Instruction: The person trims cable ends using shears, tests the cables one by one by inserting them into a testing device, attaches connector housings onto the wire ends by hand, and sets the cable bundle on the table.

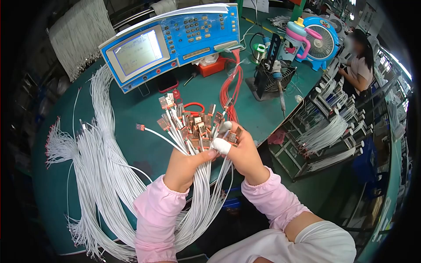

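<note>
My left hand [186, 168] is closed around a thick bundle of white USB cables [202, 184]. Metal USB plugs [201, 127] with orange-red bases fan out above the grip, and one plug [140, 127] sticks out to the left. White covers sit on the thumb and a fingertip of my right hand [245, 158]. Its fingers are closed on a few USB cables at the bundle's right side, with plugs showing beside them. Below both hands the cables hang down and curve left. More white cable bundles [98, 175] lie on the left of the green table [140, 109].
A blue tester [199, 33] with a lit screen stands behind, red wires [231, 85] running from it. To its right are a soldering iron [280, 90], solder spool [259, 52], cup [293, 41] and blue fan [319, 44]. Cable racks [324, 131] and a seated person [358, 65] are farther right.
</note>
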### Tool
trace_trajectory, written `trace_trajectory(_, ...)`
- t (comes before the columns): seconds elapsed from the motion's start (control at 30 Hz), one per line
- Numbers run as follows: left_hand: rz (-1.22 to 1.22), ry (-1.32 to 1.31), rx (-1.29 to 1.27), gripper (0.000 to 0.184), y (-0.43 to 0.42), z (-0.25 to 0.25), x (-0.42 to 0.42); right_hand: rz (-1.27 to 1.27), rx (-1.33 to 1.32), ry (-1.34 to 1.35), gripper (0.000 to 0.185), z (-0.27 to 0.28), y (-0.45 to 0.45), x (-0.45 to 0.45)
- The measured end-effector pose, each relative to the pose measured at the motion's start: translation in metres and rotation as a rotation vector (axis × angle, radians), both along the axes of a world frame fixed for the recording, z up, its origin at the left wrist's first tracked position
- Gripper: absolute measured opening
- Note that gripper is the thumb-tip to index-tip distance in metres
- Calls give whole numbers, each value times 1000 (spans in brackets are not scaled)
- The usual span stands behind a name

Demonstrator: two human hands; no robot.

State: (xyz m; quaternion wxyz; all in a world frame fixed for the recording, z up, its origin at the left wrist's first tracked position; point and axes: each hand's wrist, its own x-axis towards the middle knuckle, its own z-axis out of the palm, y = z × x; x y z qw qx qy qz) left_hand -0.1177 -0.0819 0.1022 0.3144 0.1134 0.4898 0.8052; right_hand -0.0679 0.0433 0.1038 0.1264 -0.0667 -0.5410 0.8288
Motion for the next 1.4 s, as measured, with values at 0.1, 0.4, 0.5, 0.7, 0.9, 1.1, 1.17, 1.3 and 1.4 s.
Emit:
trace_trajectory(0.1,-26,31,-20,35,-2,-8,-5,-6,23,-13,10,-2,5,-1)
trace_trajectory(0.4,12,-44,34,34,-2,-7,-5,-9,-4,0,11,-11,6,-3)
trace_trajectory(0.5,26,-30,16,34,-3,-7,-7,-29,-21,12,14,-7,2,-5)
trace_trajectory(0.7,98,-73,37,34,0,-6,-3,37,30,8,22,-17,12,-5)
trace_trajectory(0.9,121,42,-27,35,3,-5,-1,7,-10,64,27,-21,5,-9)
trace_trajectory(1.1,133,34,-74,34,1,-4,-2,6,17,52,35,-28,5,-9)
trace_trajectory(1.17,130,0,-70,34,-1,-3,-2,11,-38,61,35,-29,6,-9)
trace_trajectory(1.3,133,13,-68,31,2,-3,0,-11,50,47,28,-24,5,-8)
trace_trajectory(1.4,117,13,-54,30,0,-4,-2,6,71,11,27,-27,8,-10)
